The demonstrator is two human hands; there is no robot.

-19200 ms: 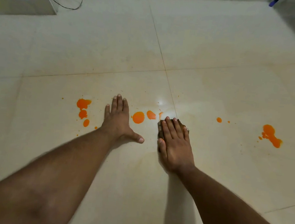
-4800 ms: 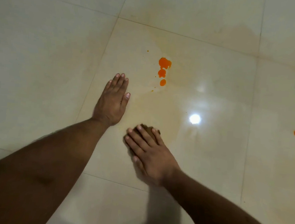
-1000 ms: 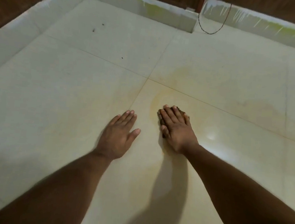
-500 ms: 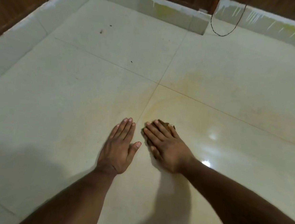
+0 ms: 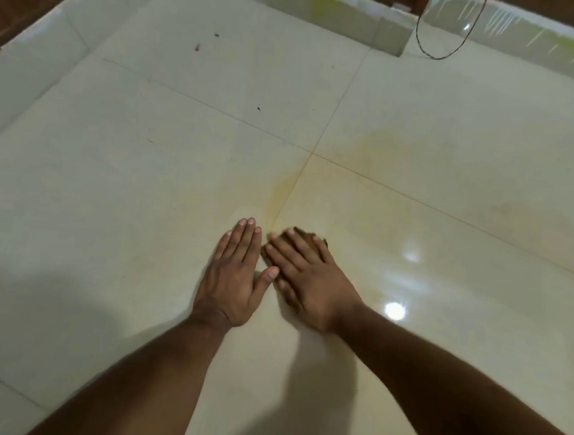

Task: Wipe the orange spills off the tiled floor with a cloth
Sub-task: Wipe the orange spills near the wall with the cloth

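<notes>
We've got the left hand (image 5: 232,278) flat on the floor (image 5: 126,187), fingers straight and together, grip released, holding nothing. Just beside it, nearly touching its thumb, our right hand (image 5: 308,280) presses down on the cloth (image 5: 306,235) with straight fingers, not clenched; only a dark brown edge pokes out past the fingertips. The cloth sits right by a tile seam, with faint yellowish smears (image 5: 370,148) on the tiles beyond. Far right, a thin cable (image 5: 429,53) loops by the wall.

Small dark-brown wadded cloth (image 5: 311,237) lies flat on the glossy cream tiled floor (image 5: 455,155), just right of a grout joint (only its far edge shows). Faint yellowish-orange smear (image 5: 282,191) streaks the tiles beyond it, along that joint.
</notes>
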